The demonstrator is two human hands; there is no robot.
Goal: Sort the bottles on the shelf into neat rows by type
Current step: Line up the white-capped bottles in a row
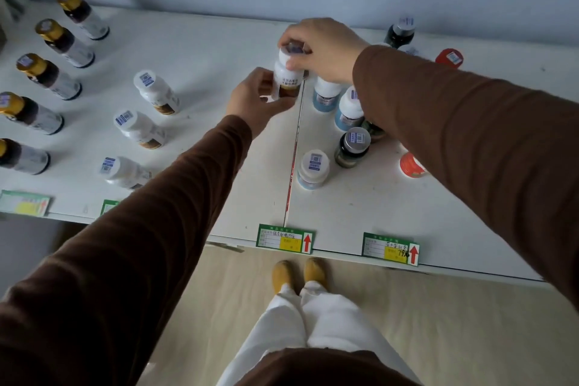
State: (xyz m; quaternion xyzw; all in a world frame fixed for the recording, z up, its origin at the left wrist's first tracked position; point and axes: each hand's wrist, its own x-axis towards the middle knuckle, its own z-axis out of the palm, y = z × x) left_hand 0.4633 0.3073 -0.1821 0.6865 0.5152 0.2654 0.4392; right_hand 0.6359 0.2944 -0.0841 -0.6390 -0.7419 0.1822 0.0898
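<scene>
Fingers of the right hand curl over the cap of a white bottle, while the left hand wraps its fingers around the bottle's body from the left. Both hands grasp it near the back of the white shelf, just left of the seam between two shelf panels. Left of it stand three similar white bottles in a row, and further left a row of gold-capped brown bottles. Right of the seam, blue-labelled white bottles, dark bottles and red-capped bottles stand mixed together. Price tags hang along the shelf's front edge.
</scene>
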